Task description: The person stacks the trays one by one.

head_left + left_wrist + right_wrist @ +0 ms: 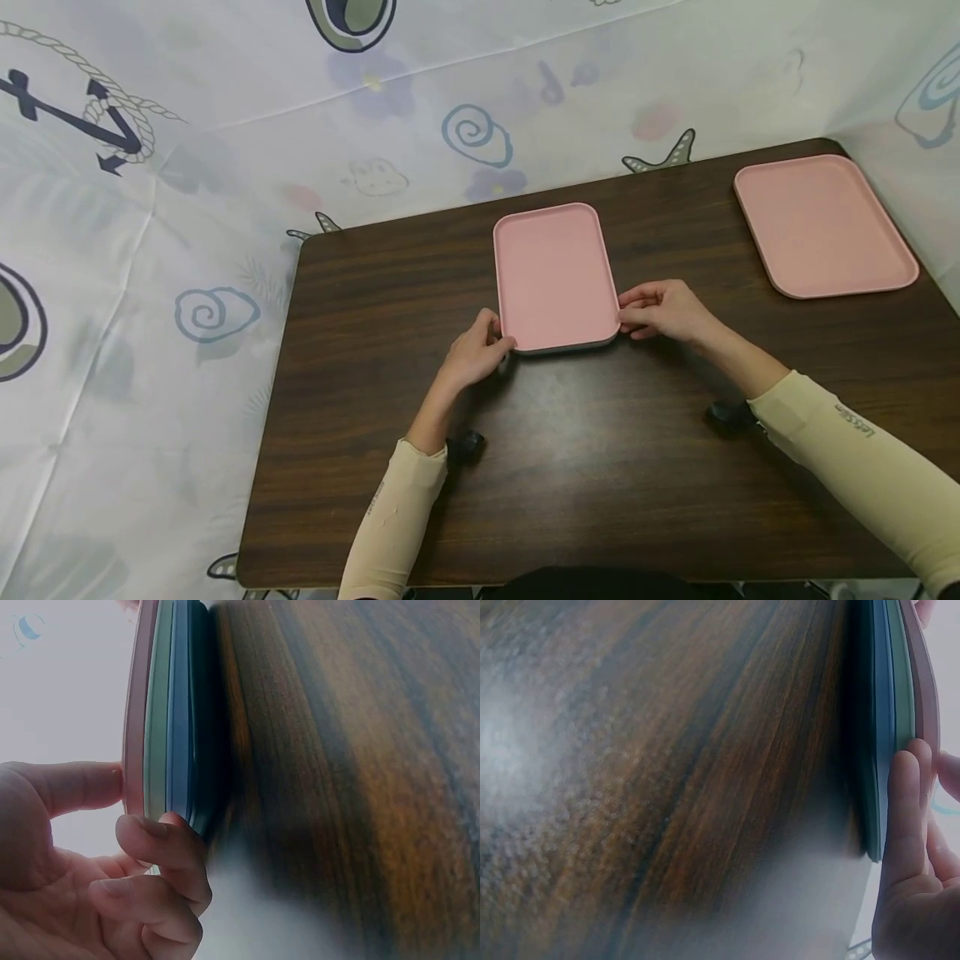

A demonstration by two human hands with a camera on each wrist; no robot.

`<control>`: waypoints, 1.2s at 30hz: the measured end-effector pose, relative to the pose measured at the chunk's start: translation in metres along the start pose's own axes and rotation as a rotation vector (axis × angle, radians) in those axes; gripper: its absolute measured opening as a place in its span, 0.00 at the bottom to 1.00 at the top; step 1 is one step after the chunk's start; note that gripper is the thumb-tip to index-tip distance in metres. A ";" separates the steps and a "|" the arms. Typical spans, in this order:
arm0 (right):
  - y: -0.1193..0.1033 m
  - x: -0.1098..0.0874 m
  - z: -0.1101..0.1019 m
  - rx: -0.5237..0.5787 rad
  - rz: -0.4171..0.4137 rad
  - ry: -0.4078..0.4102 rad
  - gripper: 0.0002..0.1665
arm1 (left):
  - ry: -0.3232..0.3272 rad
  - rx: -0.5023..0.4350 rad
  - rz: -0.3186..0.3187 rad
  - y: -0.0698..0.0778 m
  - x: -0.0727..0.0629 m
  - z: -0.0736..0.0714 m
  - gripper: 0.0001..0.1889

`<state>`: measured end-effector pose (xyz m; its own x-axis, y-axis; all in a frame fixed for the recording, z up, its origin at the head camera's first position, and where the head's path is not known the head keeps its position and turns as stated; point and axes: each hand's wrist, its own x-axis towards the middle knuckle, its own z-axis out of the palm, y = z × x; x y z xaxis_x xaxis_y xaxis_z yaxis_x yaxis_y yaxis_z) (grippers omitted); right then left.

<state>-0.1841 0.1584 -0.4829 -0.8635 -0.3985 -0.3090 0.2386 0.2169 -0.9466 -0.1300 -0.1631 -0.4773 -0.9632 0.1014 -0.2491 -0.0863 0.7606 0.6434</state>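
A stack of trays lies in the middle of the dark wooden table [600,475], with a pink tray [553,275] on top. The left wrist view shows the stack edge-on: the pink tray [135,712] over a green one [157,712] and a blue one [180,712]. My left hand [504,342] pinches the near left corner, thumb on top and a curled finger [161,840] against the edges. At the near right corner my right hand [626,312] grips the rim; a finger [904,817] lies along the pink tray [924,690], next to the green one [900,675].
A second pink tray [821,225] lies alone at the table's far right corner. A patterned white curtain [150,292] encloses the table at the back and left. Bare wood stretches between the stack and the near edge.
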 end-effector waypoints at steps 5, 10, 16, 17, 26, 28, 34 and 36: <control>0.001 0.002 0.000 0.006 0.007 -0.002 0.26 | 0.012 -0.027 0.008 -0.002 0.001 0.000 0.14; 0.002 0.004 0.000 0.012 0.014 -0.001 0.26 | 0.013 -0.071 -0.003 -0.003 0.000 0.001 0.13; 0.002 0.004 0.000 0.044 0.008 0.002 0.27 | 0.019 -0.130 -0.010 -0.003 0.000 0.001 0.13; 0.002 0.004 0.000 0.047 0.010 0.003 0.27 | 0.018 -0.137 -0.011 -0.004 0.000 0.001 0.13; 0.011 0.002 0.001 0.050 0.007 0.004 0.26 | 0.002 -0.177 -0.011 -0.005 -0.003 0.006 0.13; 0.011 0.001 0.001 0.051 0.003 0.009 0.25 | 0.010 -0.169 0.000 -0.005 -0.003 0.007 0.13; 0.010 0.000 0.001 0.056 0.000 0.010 0.25 | 0.049 -0.123 0.026 -0.005 -0.005 0.009 0.15; 0.010 -0.002 0.002 0.058 0.001 0.006 0.25 | 0.065 -0.111 0.036 -0.005 -0.006 0.010 0.15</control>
<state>-0.1795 0.1598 -0.4923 -0.8657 -0.3931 -0.3098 0.2651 0.1650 -0.9500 -0.1215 -0.1610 -0.4863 -0.9802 0.0829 -0.1797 -0.0758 0.6816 0.7278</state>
